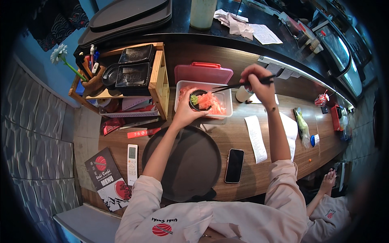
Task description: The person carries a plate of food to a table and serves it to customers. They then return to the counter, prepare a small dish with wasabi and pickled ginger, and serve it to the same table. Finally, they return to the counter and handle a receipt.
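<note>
My left hand (189,111) is closed around a small black bowl (197,108), tilted toward me over the tub. Inside the bowl lie a green dab of wasabi (194,99) and pink pickled ginger (206,100). Under it stands a white plastic tub (228,97) with more pink ginger; its pink lid (204,75) with a red clip rests behind. My right hand (257,81) grips black chopsticks (232,86), whose tips point left, near the bowl's upper right edge. I see no food between the tips.
A round dark tray (190,162) lies below my left forearm. Around it are a remote (132,164), a menu (109,178), a phone (234,166) and a paper receipt (256,139). A wooden shelf (159,87) with black dishes stands left. Another person's hands (329,181) show at lower right.
</note>
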`<state>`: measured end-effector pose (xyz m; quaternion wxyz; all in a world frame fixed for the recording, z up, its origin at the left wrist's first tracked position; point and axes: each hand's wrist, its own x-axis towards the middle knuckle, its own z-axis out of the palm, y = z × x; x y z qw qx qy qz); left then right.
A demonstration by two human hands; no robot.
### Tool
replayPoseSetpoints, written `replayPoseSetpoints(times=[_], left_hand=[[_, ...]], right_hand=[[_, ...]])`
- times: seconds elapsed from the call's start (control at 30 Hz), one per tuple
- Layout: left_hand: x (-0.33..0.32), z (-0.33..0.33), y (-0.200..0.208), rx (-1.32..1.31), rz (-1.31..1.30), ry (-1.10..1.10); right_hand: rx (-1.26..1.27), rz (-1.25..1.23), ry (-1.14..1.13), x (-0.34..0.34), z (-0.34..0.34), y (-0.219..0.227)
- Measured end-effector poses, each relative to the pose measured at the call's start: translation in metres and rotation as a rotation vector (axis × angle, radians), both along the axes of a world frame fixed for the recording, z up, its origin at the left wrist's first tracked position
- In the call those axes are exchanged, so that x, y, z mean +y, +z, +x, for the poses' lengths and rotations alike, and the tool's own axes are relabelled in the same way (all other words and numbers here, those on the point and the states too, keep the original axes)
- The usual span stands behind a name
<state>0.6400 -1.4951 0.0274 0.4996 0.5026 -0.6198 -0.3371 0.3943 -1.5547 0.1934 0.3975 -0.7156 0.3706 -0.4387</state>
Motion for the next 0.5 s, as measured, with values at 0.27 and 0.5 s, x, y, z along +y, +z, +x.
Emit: replayPoseSetpoints(times=[0.27, 0.5], left_hand=[[0.000, 0.000, 0.000, 0.049, -0.009, 0.040], [0.003, -0.004, 0.002, -0.028, -0.018, 0.049]], right_hand=[[0.384, -0.651, 0.181, 0.081, 0.012, -0.045], [0.332, -0.489, -0.074, 0.074, -0.011, -0.021]])
